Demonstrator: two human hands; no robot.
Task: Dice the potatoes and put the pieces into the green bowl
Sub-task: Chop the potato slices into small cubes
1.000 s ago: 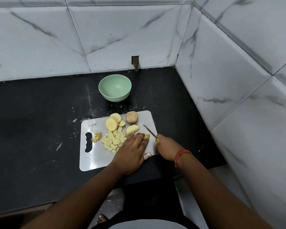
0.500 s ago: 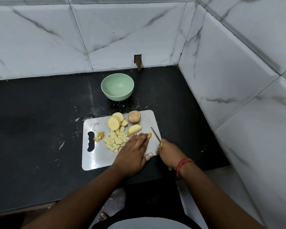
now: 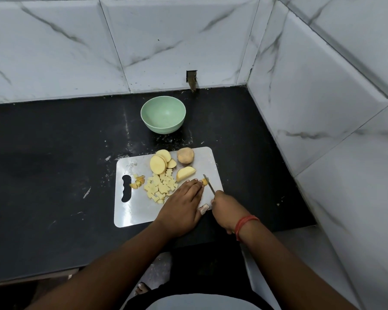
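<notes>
While the left hand (image 3: 184, 204) lies on the cutting board (image 3: 130, 211) with its fingers (image 3: 194, 183) straight and close together, their tips press down a small yellow potato piece (image 3: 204, 181) at the board's right side. Just right of that piece stands the blade of a knife (image 3: 208, 184), tip pointing away from the person. The right hand (image 3: 225, 209) is curled around the knife's handle at the board's near right corner; the handle itself is hidden, so the exact grip is hard to make out. A red thread band (image 3: 244, 222) circles that wrist.

Moving out across the board, a heap of diced cubes (image 3: 160, 186) sits at its centre, touching the left hand's outer edge. A few darker scraps (image 3: 138, 182) lie beside the board's handle slot at the left. Toward the far edge rest stacked round slices (image 3: 159, 162), a wedge (image 3: 185, 172) and an unpeeled potato chunk (image 3: 185, 155), all still uncut.

Beyond the board's far edge, well apart from it on the black counter (image 3: 54, 164), stands the green bowl (image 3: 163, 114). Nothing shows inside it.

The task looks roughly half done: much is diced, several pieces remain to cut, and no pieces have gone into the bowl yet.
</notes>
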